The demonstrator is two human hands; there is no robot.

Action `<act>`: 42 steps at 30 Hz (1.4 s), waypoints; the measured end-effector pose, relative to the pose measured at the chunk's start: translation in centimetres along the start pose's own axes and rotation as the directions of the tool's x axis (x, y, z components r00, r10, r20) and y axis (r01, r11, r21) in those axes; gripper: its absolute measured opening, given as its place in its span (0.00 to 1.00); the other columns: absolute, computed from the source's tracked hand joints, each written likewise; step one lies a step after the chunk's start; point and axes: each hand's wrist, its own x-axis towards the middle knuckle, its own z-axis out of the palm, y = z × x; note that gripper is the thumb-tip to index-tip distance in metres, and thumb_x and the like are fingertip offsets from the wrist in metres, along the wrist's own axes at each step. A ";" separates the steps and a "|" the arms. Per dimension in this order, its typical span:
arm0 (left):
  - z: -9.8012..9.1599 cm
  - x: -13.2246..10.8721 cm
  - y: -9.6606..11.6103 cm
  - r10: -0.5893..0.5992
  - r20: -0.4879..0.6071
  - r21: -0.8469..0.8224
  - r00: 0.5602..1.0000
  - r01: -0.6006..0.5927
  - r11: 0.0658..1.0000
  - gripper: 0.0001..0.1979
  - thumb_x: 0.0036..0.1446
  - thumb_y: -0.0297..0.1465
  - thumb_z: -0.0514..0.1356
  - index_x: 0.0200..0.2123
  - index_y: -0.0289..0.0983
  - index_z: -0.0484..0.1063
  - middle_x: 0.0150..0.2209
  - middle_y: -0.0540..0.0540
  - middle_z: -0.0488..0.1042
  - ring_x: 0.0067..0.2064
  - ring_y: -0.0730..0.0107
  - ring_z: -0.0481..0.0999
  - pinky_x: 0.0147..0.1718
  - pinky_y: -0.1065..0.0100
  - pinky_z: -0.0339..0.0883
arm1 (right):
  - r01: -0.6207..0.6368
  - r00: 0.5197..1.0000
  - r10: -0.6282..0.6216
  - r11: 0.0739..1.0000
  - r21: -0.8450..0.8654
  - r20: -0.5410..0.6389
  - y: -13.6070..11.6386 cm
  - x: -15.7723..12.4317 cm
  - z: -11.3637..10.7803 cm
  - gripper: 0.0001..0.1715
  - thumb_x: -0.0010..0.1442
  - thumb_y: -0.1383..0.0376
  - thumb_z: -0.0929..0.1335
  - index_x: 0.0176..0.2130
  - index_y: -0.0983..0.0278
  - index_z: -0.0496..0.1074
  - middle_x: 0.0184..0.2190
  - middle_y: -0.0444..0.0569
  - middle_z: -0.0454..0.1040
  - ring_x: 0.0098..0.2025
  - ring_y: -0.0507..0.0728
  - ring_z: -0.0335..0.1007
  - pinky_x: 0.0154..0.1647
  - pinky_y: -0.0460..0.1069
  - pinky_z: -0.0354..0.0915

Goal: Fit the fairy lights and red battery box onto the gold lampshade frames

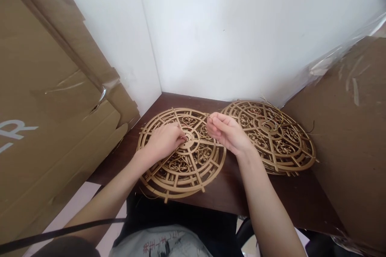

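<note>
A round gold-brown lattice panel (200, 182) with scroll ornaments lies on top of similar panels on the dark table. My left hand (165, 140) rests over its left half, fingertips pinched together at the central ring (189, 138). What those fingertips grip is too small to make out. Above the panel's right side, my right hand (226, 130) is raised with thumb and forefinger closed on a thin gold cord (207, 116). Most of the cord's path is hard to follow against the lattice.
A second pile of round lattice panels (276, 156) lies to the right, with loose cords on top. Cardboard boxes stand at left (45, 100) and right (346, 128). A white wall (226, 36) rises behind the dark brown table (229, 192).
</note>
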 end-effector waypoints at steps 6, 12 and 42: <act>0.1 1.5 1.2 -0.065 0.058 0.090 0.996 0.060 0.994 0.09 0.54 0.30 0.58 0.27 0.36 0.77 0.31 0.41 0.75 0.34 0.58 0.74 0.30 0.64 0.62 | -0.021 0.999 0.019 0.996 0.090 0.027 0.1 0.2 0.1 0.14 0.54 0.60 0.72 0.27 0.65 0.67 0.20 0.39 0.57 0.21 0.46 0.46 0.21 0.44 0.46; -0.8 2.9 2.9 -0.136 0.163 0.243 0.977 0.094 0.965 0.02 0.47 0.25 0.61 0.25 0.35 0.73 0.30 0.39 0.75 0.36 0.55 0.76 0.33 0.63 0.65 | -0.026 1.000 0.025 0.991 0.131 0.010 0.1 0.2 -0.2 0.10 0.54 0.63 0.73 0.28 0.66 0.70 0.20 0.39 0.59 0.21 0.45 0.49 0.21 0.43 0.47; 2.1 0.5 0.2 0.022 -0.029 0.080 0.999 -0.020 0.997 0.09 0.56 0.31 0.50 0.27 0.34 0.66 0.33 0.43 0.65 0.25 0.71 0.65 0.22 0.68 0.56 | -0.084 0.980 0.095 0.994 0.067 -0.176 0.5 0.5 -1.4 0.12 0.47 0.65 0.76 0.35 0.65 0.78 0.24 0.42 0.72 0.22 0.44 0.57 0.21 0.41 0.57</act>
